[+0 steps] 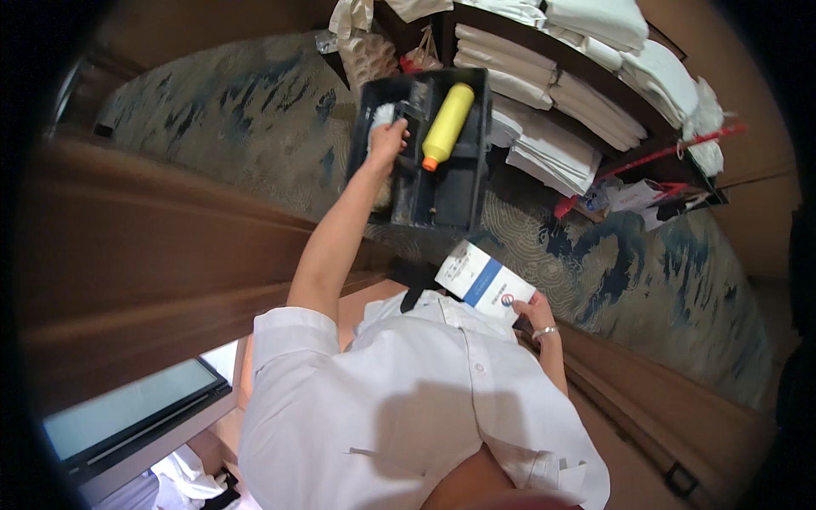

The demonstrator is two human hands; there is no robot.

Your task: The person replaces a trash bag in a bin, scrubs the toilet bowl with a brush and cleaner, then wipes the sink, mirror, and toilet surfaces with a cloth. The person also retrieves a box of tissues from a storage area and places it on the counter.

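Observation:
My left hand (390, 141) is closed at the middle divider of a black plastic caddy (454, 201), seemingly gripping its handle; the fingers partly hide the grip. Beside that hand, a white, bristly-looking item (383, 116) lies in the left compartment. A yellow bottle (449, 121) with an orange cap lies at a slant in the caddy, cap towards me. Lower right, my right hand (535, 311) pinches the corner of a white printed card or folder (475, 277) with a blue band, in front of my shirt.
Shelves at the top and right hold folded white linens (554, 159) and stacked towels (503, 54). Bagged rolls (370, 57) stand behind the caddy. Plastic bags and a bottle (596, 197) lie low at the right. Brown wooden panels (159, 255) flank me over patterned carpet (274, 127).

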